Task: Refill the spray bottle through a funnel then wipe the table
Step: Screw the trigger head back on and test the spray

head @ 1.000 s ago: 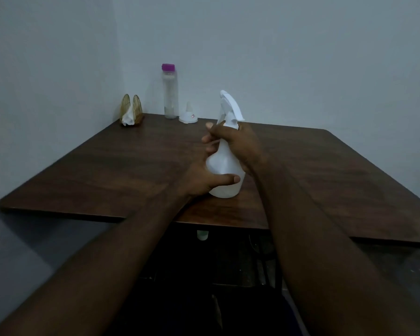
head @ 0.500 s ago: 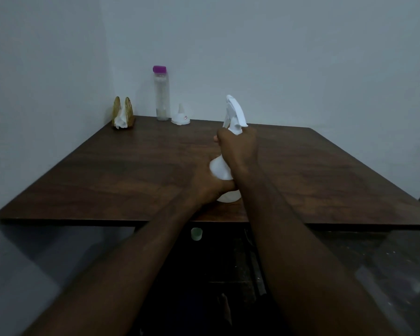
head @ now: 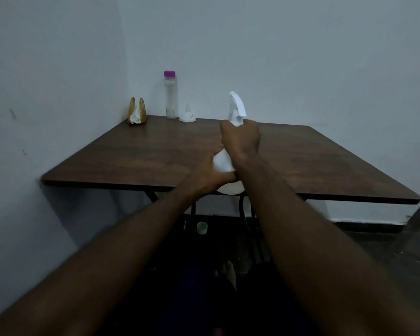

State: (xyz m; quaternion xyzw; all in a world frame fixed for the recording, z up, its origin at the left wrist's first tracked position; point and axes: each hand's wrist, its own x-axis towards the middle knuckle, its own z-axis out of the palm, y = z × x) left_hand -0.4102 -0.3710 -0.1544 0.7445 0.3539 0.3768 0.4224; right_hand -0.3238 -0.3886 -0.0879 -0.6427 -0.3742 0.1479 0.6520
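A white spray bottle (head: 222, 162) stands at the front edge of the dark wooden table (head: 141, 151). My left hand (head: 207, 177) grips its round body low down. My right hand (head: 240, 138) is curled round the neck, just under the white trigger head (head: 237, 106). At the back of the table, a white funnel (head: 187, 116) sits upside down beside a tall clear bottle (head: 170, 95) with a purple cap. Most of the spray bottle's body is hidden behind my hands.
A golden holder with white napkins (head: 136, 114) stands in the back left corner against the wall. Walls close the table in at the left and back. Under the table I see dark metal legs and a small pale cup (head: 201, 227) on the floor.
My view has pulled back and up, so the table looks farther away. My right hand has turned on the bottle's neck, and the spray head now points more to the right.
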